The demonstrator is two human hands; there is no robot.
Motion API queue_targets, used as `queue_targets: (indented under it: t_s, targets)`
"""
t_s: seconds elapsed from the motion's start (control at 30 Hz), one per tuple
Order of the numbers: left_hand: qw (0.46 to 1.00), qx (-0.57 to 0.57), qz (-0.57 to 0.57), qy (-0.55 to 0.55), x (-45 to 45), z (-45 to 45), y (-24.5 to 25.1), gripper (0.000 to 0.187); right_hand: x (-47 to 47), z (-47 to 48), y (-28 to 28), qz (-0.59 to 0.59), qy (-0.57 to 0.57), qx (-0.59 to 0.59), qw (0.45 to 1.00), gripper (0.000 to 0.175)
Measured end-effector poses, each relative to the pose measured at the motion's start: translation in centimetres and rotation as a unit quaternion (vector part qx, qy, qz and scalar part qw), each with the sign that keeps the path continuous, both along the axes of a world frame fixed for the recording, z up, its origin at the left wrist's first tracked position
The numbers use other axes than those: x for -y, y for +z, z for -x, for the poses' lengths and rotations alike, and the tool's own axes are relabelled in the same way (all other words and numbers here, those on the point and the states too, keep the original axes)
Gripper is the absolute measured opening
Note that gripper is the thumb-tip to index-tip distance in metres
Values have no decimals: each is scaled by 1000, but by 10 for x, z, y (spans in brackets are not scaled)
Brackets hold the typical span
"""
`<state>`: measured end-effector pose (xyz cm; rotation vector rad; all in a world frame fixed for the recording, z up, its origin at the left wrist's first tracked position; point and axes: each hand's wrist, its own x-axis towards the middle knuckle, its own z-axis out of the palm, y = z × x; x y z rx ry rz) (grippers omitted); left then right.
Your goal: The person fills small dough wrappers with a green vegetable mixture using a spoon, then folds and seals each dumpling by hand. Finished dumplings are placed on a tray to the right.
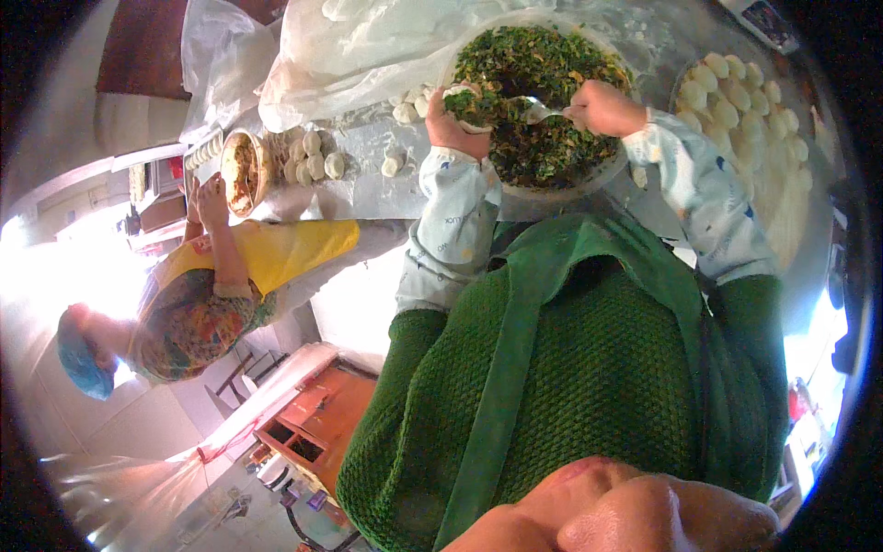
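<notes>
My left hand (455, 131) holds a round dough wrapper (476, 128) cupped around chopped green filling (463, 105), above the left rim of a large bowl. In my right hand (603, 109) is a metal spoon (541, 110), its head over the bowl and close to the filled wrapper. Chopped greens with yellowish bits (552, 58) fill the wide bowl (450, 58), and a dark hollow shows in the middle of them. Small dough pieces (412, 103) lie just left of my left hand, on the floured metal table (372, 190).
At the left, a co-worker (200, 310) in a yellow apron works beside a bowl of reddish filling (241, 172). Dough balls (310, 159) lie between us. Clear plastic sheeting (345, 62) covers the table's far side. A tray of round buns (738, 103) stands at right.
</notes>
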<state>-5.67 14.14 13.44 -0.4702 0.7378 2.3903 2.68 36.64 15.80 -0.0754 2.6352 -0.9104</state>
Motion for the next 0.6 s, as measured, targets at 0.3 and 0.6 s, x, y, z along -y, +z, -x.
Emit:
queue_targets:
  t_s: [0.3,0.6]
  targets:
    - [991,-102,31,-79,-25,-14,17,32,44,-37,41,-55,-162,-320,932,24]
    - [475,-646,597,36,-31,-39,45,60,42,-44,25,381,-206,171,885,37]
